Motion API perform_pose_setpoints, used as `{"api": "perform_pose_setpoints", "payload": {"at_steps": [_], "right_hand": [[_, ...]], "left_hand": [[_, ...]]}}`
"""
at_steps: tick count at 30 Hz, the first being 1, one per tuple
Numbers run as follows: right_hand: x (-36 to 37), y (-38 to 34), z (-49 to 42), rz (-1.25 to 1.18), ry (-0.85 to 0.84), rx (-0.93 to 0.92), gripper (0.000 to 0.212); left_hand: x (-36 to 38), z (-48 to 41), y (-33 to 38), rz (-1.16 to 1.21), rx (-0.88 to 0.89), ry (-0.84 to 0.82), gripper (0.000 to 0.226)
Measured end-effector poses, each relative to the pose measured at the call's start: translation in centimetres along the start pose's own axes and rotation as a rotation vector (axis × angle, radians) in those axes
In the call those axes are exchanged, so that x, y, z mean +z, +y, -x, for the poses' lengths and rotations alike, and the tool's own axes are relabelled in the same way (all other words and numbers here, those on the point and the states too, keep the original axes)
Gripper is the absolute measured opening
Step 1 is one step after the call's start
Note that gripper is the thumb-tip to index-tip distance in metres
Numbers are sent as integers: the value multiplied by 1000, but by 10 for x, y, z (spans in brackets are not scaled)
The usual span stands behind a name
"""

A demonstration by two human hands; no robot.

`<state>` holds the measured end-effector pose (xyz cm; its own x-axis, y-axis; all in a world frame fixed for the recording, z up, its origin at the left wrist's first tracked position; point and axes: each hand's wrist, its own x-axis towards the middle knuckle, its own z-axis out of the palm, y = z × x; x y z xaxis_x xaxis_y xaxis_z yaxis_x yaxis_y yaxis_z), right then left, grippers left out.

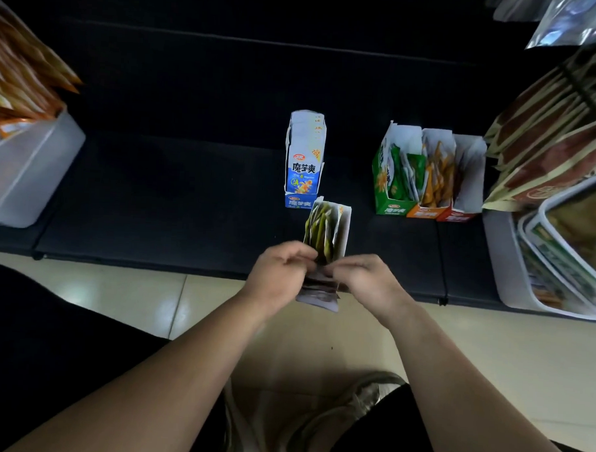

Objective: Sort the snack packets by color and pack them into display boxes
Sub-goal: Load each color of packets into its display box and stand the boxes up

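Spreading across mid-frame, a matte black table point(154, 192) is sitting above glossy cream floor tiles point(116, 296). At centre, the left hand point(277, 276) and right hand point(367, 280) are gripping a stack of flat snack packets point(317, 295) with curled fingers, just below an open cardboard display box point(342, 227).

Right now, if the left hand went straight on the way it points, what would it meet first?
Probably the white box of yellow-green packets just beyond the left hand; depth is unclear.
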<state>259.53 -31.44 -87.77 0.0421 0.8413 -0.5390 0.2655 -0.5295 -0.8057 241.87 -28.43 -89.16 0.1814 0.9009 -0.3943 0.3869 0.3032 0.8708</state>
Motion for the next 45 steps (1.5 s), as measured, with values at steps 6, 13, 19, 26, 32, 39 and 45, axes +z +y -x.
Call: {"api": "perform_pose_setpoints", "payload": {"at_steps": [6, 13, 19, 26, 32, 39, 45], "right_hand": [[-3, -7, -17, -119, 365, -7, 12], [7, -24, -34, -272, 407, 57, 15], [15, -31, -45, -42, 518, -21, 20], [-13, -44, -12, -335, 575, 21, 18], [-32, -54, 21, 179, 694, -229, 26], [-7, -60, 36, 50, 558, -183, 31], [0, -79, 33, -289, 455, -109, 21]], "left_hand": [[9, 5, -14, -155, 86, -105, 20], [1, 3, -21, -170, 116, -108, 18], [-9, 3, -22, -191, 105, -146, 20], [-11, 4, -18, -342, 76, -196, 22], [2, 14, 0, -416, 162, -172, 34], [6, 21, 2, -210, 198, -195, 47], [2, 17, 9, -367, 293, -91, 26]]}}
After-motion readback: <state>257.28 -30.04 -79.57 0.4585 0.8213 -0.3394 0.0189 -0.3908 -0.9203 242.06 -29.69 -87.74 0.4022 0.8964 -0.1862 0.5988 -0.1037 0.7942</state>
